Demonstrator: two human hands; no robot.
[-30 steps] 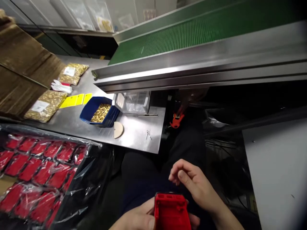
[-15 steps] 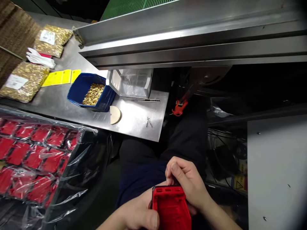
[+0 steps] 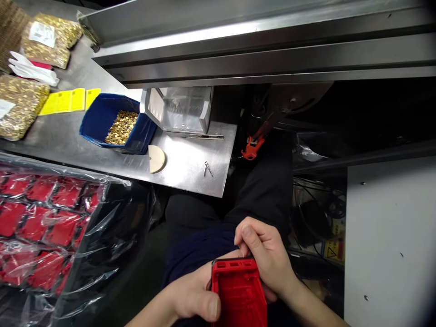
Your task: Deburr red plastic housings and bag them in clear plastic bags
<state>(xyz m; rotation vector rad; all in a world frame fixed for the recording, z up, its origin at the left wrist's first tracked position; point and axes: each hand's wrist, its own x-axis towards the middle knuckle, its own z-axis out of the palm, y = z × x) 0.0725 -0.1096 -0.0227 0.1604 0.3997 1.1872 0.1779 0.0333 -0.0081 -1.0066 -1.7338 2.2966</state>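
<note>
A red plastic housing, hollow and with small slots along its dark-edged upper end, lies low in the view over my lap. My left hand is closed around its left side, thumb on the rim and the other fingers hidden beneath. At the housing's upper right corner is my right hand, its fingers curled and the thumb pressed against them. Whatever those curled fingers hold, if anything, is hidden. On the metal table ahead, a blue bin holds many small brass-coloured pieces.
A clear bin, a thin metal tool, a pale half-round disc and small tweezer-like metal parts lie on the table. Plastic-wrapped red housings fill a crate at left. An orange tool hangs below the metal beam.
The view has shifted slightly, so the table and bins appear further left and higher. Both hands keep nearly the same hold around the red housing.
</note>
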